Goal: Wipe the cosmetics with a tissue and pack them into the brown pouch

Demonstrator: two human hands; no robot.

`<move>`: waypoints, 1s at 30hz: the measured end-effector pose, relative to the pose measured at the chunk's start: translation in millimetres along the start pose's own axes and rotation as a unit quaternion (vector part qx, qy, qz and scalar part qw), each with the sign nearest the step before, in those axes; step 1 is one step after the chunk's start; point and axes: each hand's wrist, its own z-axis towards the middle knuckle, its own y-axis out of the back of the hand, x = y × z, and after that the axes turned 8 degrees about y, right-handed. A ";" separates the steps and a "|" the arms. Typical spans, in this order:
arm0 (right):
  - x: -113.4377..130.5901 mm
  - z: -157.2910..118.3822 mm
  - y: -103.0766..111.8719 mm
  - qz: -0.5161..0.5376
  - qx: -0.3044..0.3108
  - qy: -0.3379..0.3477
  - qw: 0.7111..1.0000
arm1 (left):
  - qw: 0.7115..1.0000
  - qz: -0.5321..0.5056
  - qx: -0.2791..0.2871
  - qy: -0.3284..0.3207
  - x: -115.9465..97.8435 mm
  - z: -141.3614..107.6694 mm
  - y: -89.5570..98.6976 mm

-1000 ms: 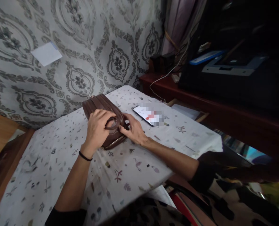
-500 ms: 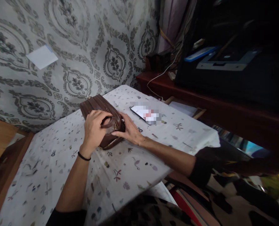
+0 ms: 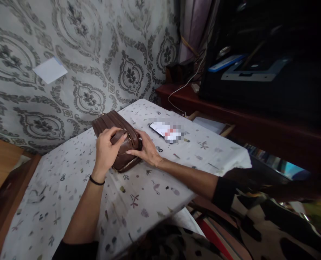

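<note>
A brown leather-like bag with gold zips lies on the table near the patterned wall. My left hand, with a black band at its wrist, has its thumb and fingertips closed on the bag's upper side, close to a zip. Against the bag's near right end rests my right hand, its thumb on the front face and its fingers round the far side, gripping that end. A lit phone lies to the right of the bag.
A white printed cloth covers the table. Behind on the right are a dark red cabinet with a white cable and an open drawer holding papers. A pale paper is on the wall.
My left thumb has moved up beside the fingertips, and the loop it held before no longer stands out. My right hand keeps its hold on the bag's end. The view has shifted slightly.
</note>
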 end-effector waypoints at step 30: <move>-5.9 0.2 -2.8 0.002 -0.005 -0.001 1.000 | 0.983 0.078 -0.024 -0.164 5.2 -22.7 -6.9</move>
